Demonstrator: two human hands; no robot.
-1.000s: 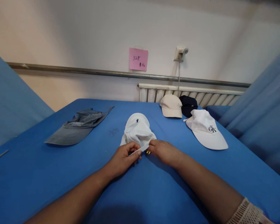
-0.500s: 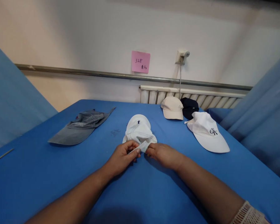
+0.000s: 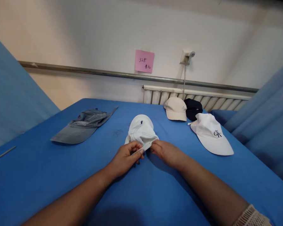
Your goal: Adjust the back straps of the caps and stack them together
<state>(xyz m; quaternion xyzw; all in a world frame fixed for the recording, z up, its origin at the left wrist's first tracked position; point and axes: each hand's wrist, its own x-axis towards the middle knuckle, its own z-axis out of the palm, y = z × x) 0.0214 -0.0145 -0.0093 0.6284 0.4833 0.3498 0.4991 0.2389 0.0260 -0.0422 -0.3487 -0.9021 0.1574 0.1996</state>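
A white cap (image 3: 141, 129) with a small dark emblem lies in the middle of the blue surface, its brim or front away from me and its back strap (image 3: 146, 146) toward me. My left hand (image 3: 126, 158) pinches one part of that strap between thumb and fingers. On the other side my right hand (image 3: 166, 153) is closed at the strap's right end, close to the cap's edge. Its fingertips are partly hidden, so the exact grip there is hard to see. The strap runs stretched between the two hands.
A grey cap (image 3: 76, 133) lies to the left, a thin stick (image 3: 2, 154) at the far left edge. To the right sit a beige cap (image 3: 175, 109), a dark cap (image 3: 193, 109) and a white cap with black letters (image 3: 212, 134). Blue curtains (image 3: 269, 116) hang at both sides.
My right hand has shifted slightly up and away from the left, and the strap between them now looks straighter. The whole view has shifted a little.
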